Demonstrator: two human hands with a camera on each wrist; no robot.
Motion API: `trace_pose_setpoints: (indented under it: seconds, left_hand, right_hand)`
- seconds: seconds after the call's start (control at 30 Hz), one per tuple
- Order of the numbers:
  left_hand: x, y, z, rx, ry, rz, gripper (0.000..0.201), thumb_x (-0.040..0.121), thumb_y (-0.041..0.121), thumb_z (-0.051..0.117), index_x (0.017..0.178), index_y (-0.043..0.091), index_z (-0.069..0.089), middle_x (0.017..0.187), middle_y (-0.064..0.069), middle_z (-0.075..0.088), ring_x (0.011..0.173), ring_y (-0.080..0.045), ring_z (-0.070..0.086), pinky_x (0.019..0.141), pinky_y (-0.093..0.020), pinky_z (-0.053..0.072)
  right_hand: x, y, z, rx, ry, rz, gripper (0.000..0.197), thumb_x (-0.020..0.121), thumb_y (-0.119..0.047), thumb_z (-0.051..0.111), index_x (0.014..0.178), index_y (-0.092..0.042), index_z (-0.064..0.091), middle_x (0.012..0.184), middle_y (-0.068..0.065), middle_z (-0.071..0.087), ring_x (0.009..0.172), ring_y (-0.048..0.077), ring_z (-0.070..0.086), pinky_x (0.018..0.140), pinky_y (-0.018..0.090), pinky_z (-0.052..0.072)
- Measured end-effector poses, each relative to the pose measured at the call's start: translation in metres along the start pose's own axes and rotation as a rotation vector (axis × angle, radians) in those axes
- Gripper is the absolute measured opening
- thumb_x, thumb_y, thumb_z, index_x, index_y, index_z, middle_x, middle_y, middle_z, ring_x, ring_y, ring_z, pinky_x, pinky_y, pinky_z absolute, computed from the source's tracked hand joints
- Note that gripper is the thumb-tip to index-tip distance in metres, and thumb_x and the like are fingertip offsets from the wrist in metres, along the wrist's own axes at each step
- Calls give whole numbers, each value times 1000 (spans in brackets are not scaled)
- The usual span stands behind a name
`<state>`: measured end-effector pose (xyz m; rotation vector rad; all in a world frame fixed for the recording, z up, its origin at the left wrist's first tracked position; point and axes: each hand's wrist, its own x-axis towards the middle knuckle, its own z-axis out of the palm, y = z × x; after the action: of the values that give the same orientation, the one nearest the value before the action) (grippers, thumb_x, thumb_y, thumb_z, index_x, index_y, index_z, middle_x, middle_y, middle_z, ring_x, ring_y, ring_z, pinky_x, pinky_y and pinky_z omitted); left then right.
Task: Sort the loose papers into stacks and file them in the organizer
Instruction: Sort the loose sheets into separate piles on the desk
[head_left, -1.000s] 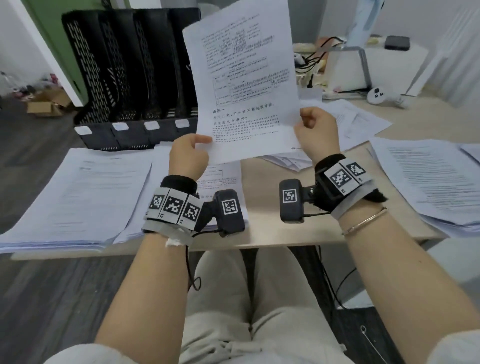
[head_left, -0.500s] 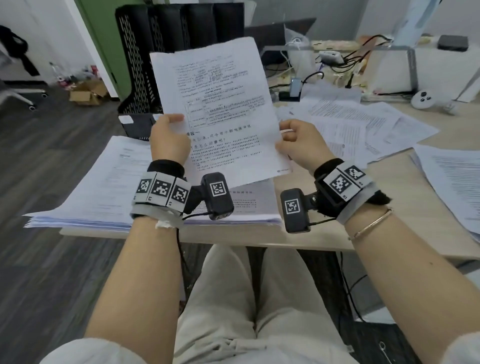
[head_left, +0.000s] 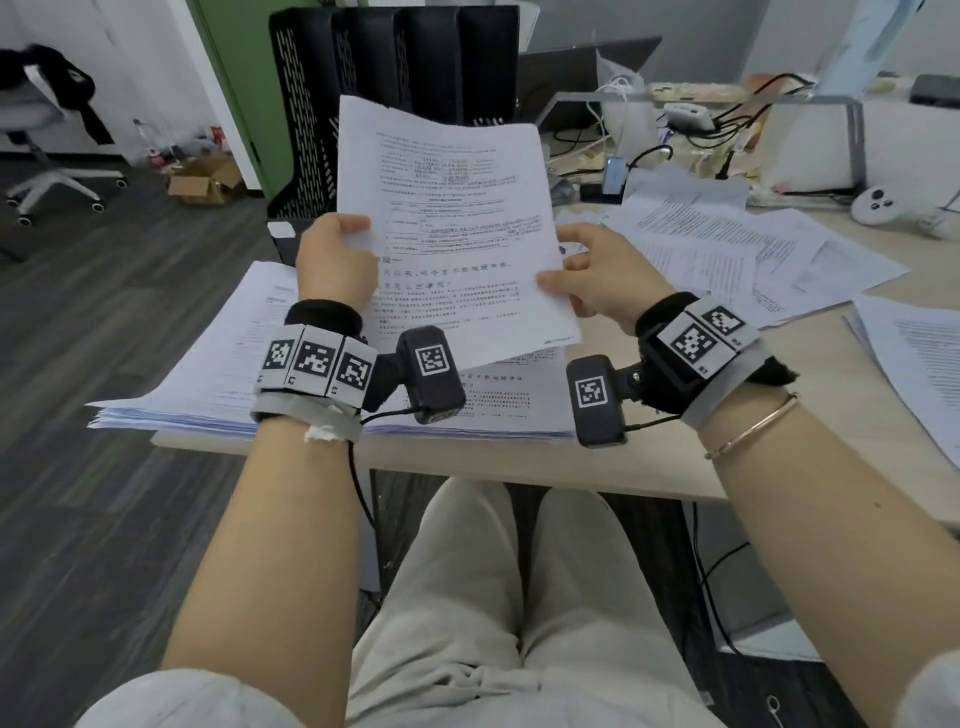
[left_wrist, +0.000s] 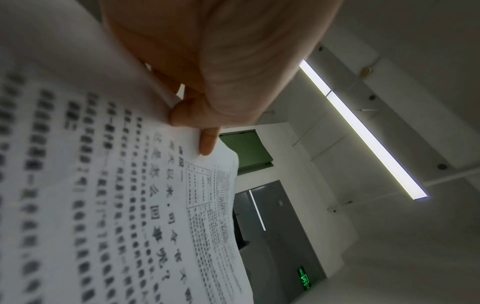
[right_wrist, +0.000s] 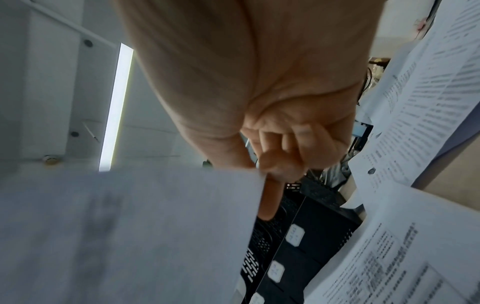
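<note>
I had one printed sheet (head_left: 457, 228) up off the desk (head_left: 649, 457), held at both side edges. My left hand (head_left: 335, 260) was clamped on its left edge, thumb on the printed face and fingers curled behind; the left wrist view confirmed that pinch at the margin. My right hand (head_left: 597, 275) pinched the right edge lower down, thumb on the front, and the right wrist view showed the index finger (right_wrist: 270, 197) running up behind the paper with the others curled. So both hands closed on the same sheet, none free.

The sheet stood roughly upright, long axis running up and away from me, top leaning slightly left, bottom edge hanging over the sorted stack (head_left: 208, 364) at the near left of the desk. That stack lay directly under and just left of the grip, nearer my left hand. The black organizer (head_left: 384, 104) stood behind the sheet, farther back and to the left, partly hidden by it; I could not tell whether its slots held anything. The unsorted loose papers (head_left: 727, 249) were spread to the right, beside my right hand, with another pile (head_left: 914, 374) at the far right edge.

My read: still sorting, not filing. The likely drop was down and left onto the stack, so the left hand would lead and the right would let go first.
</note>
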<state>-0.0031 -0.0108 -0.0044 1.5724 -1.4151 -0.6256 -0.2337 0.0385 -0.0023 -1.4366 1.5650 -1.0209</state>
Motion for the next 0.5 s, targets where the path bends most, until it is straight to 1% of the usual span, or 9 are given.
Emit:
trace_pose_setpoints:
  seconds: [0.03, 0.07, 0.1, 0.17, 0.2, 0.27, 0.33, 0.4, 0.5]
  left_hand:
    - [-3, 2, 3, -15, -24, -8, 53, 84, -10, 34, 131, 10, 49, 137, -9, 46, 126, -22, 45, 104, -27, 38]
    - [-6, 3, 6, -20, -47, -13, 53, 85, -9, 35, 134, 10, 46, 139, -9, 45, 127, -22, 44, 105, -28, 38]
    - [-8, 5, 9, -17, -68, -10, 54, 86, -9, 35, 135, 9, 45, 140, -9, 44, 128, -22, 43, 107, -29, 37]
    - [-13, 7, 15, 8, -105, 13, 54, 86, -9, 34, 136, 9, 45, 141, -8, 43, 130, -21, 41, 108, -27, 34]
    - [-15, 8, 17, 24, -114, 21, 54, 86, -9, 34, 136, 9, 45, 141, -7, 43, 130, -20, 40, 107, -26, 34]
    - [-17, 6, 19, 41, -123, 22, 53, 87, -9, 34, 135, 8, 48, 139, -8, 44, 129, -21, 42, 107, -26, 35]
    - [-18, 2, 19, 54, -135, 3, 53, 87, -10, 34, 134, 7, 49, 140, -9, 45, 130, -22, 42, 108, -28, 35]
    - [-18, -4, 17, 101, -164, -29, 52, 88, -9, 33, 135, 7, 48, 141, -10, 44, 131, -23, 40, 109, -29, 33]
    - [-19, -11, 16, 162, -204, -62, 51, 89, -7, 34, 136, 9, 48, 144, -11, 42, 133, -24, 39, 110, -33, 33]
  right_hand:
    - [-2, 2, -4, 6, 16, 13, 49, 89, -6, 61, 134, -10, 43, 109, 26, 64, 83, 42, 62, 59, 28, 45]
    - [-4, 5, -8, 9, 28, 23, 49, 89, -6, 61, 134, -11, 43, 111, 26, 64, 87, 40, 64, 61, 29, 48]
    - [-6, 7, -12, 9, 37, 32, 49, 89, -6, 61, 134, -11, 43, 109, 23, 65, 85, 33, 67, 58, 26, 50]
    - [-10, 11, -18, 6, 55, 46, 42, 91, -6, 57, 132, -11, 46, 98, 14, 65, 69, 16, 65, 47, 19, 46]
    - [-11, 13, -20, 1, 59, 58, 38, 92, -5, 55, 130, -11, 47, 91, 12, 64, 63, 14, 61, 46, 20, 43]
    - [-14, 18, -22, -22, 38, 93, 34, 93, -5, 53, 126, -12, 51, 78, 10, 60, 57, 16, 52, 48, 23, 38]
    - [-18, 23, -21, -52, -6, 136, 28, 91, -5, 57, 118, -15, 55, 69, 5, 56, 52, 13, 46, 44, 21, 36]
    - [-22, 28, -16, -58, -39, 174, 27, 89, -4, 60, 112, -17, 54, 67, 4, 56, 51, 12, 46, 42, 20, 38]
    - [-24, 35, -6, -72, -69, 224, 31, 87, -1, 61, 115, -13, 52, 65, 6, 59, 46, 10, 50, 44, 20, 42]
